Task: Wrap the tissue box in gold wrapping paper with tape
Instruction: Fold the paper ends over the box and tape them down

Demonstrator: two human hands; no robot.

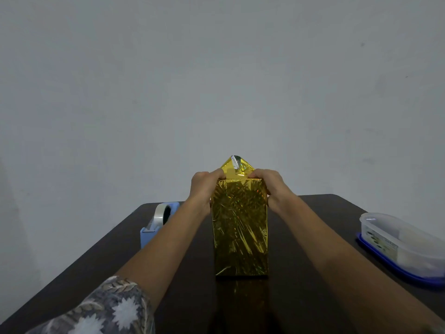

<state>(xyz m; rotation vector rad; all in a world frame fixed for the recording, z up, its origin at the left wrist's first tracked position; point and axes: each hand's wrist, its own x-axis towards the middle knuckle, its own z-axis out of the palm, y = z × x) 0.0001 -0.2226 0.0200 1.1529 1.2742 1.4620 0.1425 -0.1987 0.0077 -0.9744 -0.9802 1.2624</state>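
The left hand [204, 187] and right hand [272, 186] gripped the upper corners of the gold-wrapped tissue box [240, 227], fingers curled against its pointed paper flap [237, 168]. The box stood on end on the dark table [192, 297], between the tape dispenser [157, 224] and a plastic container [404, 239].

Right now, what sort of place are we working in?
Probably a plain room at home: a dark table against a bare grey wall, with a blue tape dispenser and a clear plastic food container on it.
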